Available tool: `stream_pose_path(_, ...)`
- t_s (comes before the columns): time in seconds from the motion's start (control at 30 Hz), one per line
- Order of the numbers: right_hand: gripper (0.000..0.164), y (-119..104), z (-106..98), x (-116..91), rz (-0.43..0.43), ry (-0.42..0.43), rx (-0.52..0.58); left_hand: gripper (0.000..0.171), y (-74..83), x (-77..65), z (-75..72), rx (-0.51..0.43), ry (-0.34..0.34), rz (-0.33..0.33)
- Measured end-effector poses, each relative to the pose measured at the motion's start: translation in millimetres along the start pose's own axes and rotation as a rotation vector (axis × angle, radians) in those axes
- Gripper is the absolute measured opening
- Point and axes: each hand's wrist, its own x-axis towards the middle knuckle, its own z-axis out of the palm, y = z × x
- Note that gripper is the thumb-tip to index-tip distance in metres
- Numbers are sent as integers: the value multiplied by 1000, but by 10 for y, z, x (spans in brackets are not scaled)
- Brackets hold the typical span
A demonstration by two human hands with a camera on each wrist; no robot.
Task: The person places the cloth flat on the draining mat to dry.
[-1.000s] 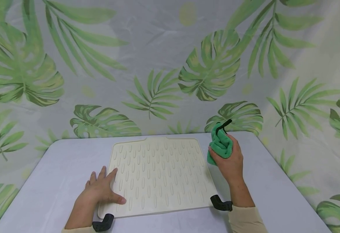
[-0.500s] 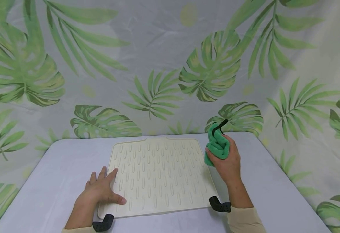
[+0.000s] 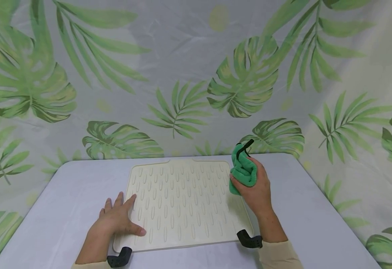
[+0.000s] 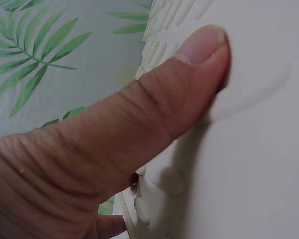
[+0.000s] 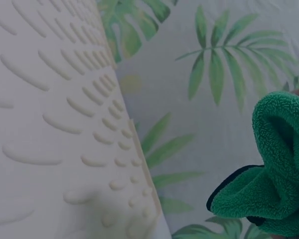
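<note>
A cream ridged mat (image 3: 182, 205) lies flat on the table, its surface covered with rows of raised oval bumps. My left hand (image 3: 115, 218) rests on its left side with fingers spread, the thumb (image 4: 199, 50) lying across the mat's face in the left wrist view. In my right hand (image 3: 258, 186) is a bunched green terry cloth (image 3: 244, 170) with a black edging and loop. That hand is held over the mat's right edge, and the cloth (image 5: 269, 174) appears apart from the mat in the right wrist view.
A white cloth covers the table (image 3: 75, 186), whose far edge meets a leaf-patterned curtain (image 3: 182, 74). Black wrist-camera mounts sit at the left wrist (image 3: 120, 257) and right wrist (image 3: 249, 239), close to the mat's near corners.
My right hand has moved left with the green cloth, from beside the mat to over its right edge. The left hand and the mat have stayed put.
</note>
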Motion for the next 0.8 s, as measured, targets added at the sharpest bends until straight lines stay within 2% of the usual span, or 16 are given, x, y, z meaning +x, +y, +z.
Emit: stream_pose_path(0.8, 82, -119, 165, -102, -82, -64, 16, 143, -10, 8, 18, 6, -2, -1)
